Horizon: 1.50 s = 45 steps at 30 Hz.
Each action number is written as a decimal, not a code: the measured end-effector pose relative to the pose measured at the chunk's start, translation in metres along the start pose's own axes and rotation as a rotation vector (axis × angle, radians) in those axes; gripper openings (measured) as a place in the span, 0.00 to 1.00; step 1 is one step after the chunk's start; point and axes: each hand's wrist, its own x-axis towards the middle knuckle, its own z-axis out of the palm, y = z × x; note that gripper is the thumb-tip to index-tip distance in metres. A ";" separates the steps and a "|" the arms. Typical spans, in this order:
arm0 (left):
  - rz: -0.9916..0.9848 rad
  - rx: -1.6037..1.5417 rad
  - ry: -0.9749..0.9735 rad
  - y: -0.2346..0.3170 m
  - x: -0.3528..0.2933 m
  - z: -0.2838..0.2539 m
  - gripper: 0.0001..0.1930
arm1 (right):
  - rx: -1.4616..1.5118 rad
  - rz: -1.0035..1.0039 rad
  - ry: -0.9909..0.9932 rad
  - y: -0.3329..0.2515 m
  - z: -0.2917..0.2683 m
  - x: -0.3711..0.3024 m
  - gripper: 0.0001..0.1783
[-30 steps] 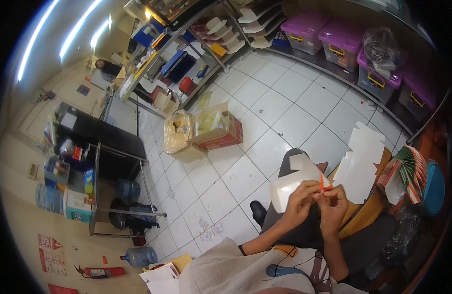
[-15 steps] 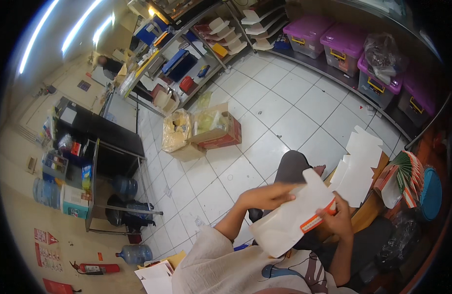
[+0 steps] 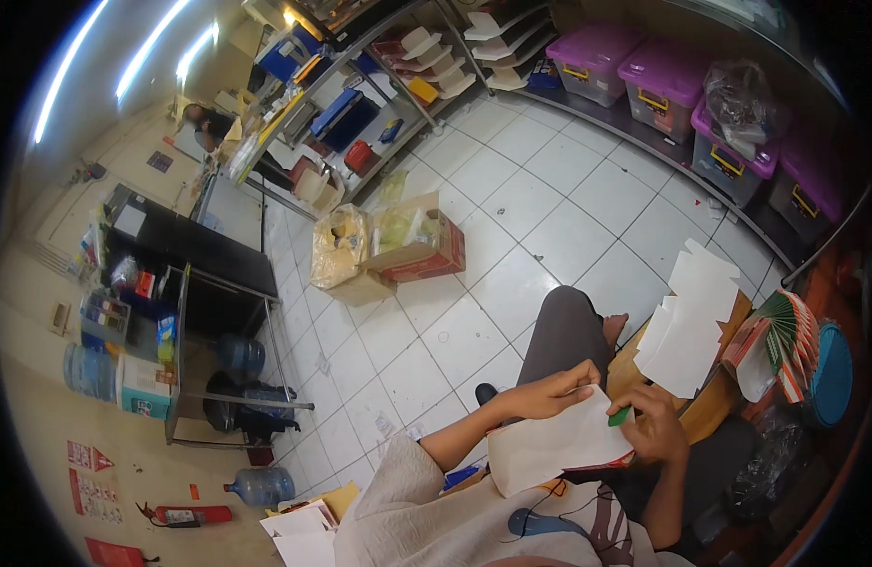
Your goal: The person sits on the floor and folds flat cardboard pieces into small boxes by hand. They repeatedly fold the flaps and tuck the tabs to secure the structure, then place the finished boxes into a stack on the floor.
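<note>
A sheet of white die-cut cardboard (image 3: 544, 442), printed in colour on its other side, lies tilted over my lap. My left hand (image 3: 561, 391) is closed on its far edge, the fingers pinched together. At the right edge my right hand (image 3: 655, 427) is bent round a corner of the cardboard, where a small green patch (image 3: 618, 417) shows by the fingertips. A strip of red print peeks out below that hand. The underside of the sheet is hidden.
To the right, flat white cardboard blanks (image 3: 686, 326) rest on a brown box, beside a fanned stack of green-and-orange printed cartons (image 3: 790, 331) and a blue round lid (image 3: 831, 373). Open cartons (image 3: 422, 241) stand on the tiles; purple-lidded bins (image 3: 663, 80) line a shelf. Another person (image 3: 209, 123) is far left.
The cardboard has been turned and lowered: its orange-printed strip is mostly out of sight and the plain white face shows. My left hand has moved nearer and to the right, onto its edge.
</note>
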 end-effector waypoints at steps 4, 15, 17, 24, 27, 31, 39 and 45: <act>0.071 0.014 0.012 -0.006 0.001 -0.001 0.08 | -0.041 0.065 0.020 -0.003 0.010 0.004 0.06; -0.092 -0.328 0.262 0.006 -0.003 -0.004 0.07 | -0.012 0.303 0.478 0.011 0.038 0.012 0.02; -0.096 -0.448 0.262 0.012 -0.005 -0.007 0.07 | -0.222 0.185 0.561 0.007 0.039 0.020 0.04; 0.086 -0.438 0.469 0.016 0.004 -0.009 0.06 | -0.498 0.073 0.891 -0.001 0.057 0.042 0.12; 0.193 -0.084 0.709 0.030 0.009 0.000 0.05 | -0.568 0.056 1.031 -0.002 0.059 0.047 0.10; 0.337 0.221 0.879 0.051 0.017 0.019 0.04 | -0.473 0.020 1.137 -0.002 0.053 0.055 0.05; 0.288 -0.269 0.982 0.047 0.037 0.040 0.03 | 0.789 0.277 0.895 0.009 0.045 0.043 0.05; 0.361 -0.363 0.904 0.035 0.050 0.050 0.04 | 0.508 0.176 0.977 0.006 0.052 0.045 0.05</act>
